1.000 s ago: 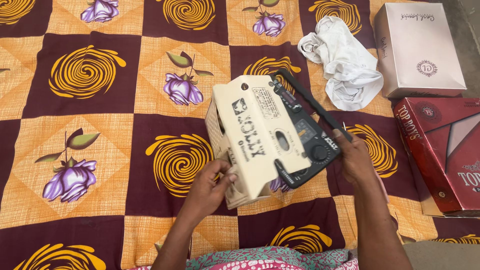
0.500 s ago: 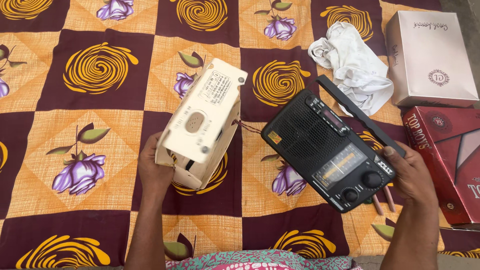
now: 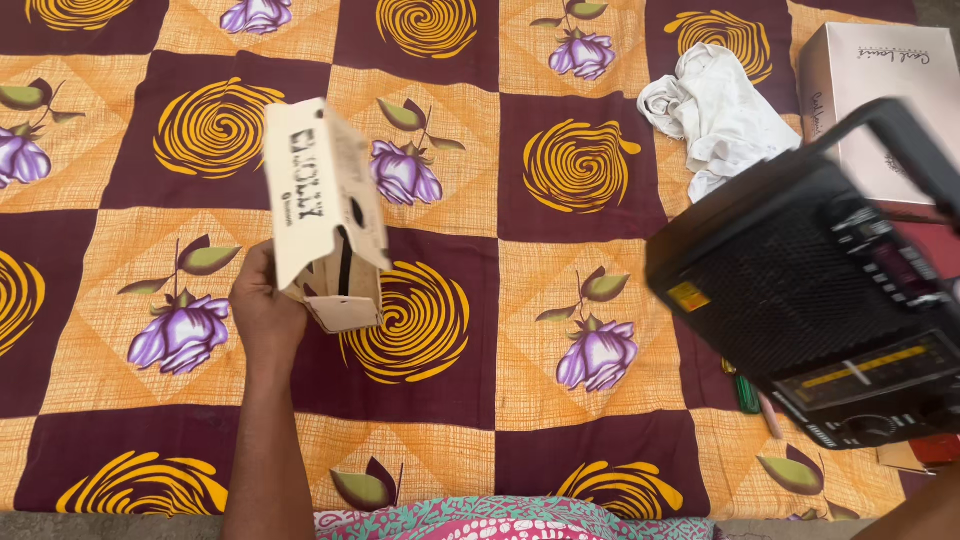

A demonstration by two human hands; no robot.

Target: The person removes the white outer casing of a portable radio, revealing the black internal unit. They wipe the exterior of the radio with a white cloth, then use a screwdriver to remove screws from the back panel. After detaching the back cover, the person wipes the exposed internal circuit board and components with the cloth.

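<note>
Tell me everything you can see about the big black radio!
The black radio is a boxy set that looks like plastic, held tilted above the patterned cloth at the right side of the picture. Its front shows a wide mesh speaker grille, a small yellow sticker, a tuning dial strip with a yellow band, and buttons along the top edge. A black carry handle arches over it. It looks slightly blurred. The hand holding it is out of view.

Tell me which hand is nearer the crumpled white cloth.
Right, as far as can be seen. The right hand is out of view under the black radio, just below the white cloth. The left hand holds the cardboard box far to the cloth's left.
</note>
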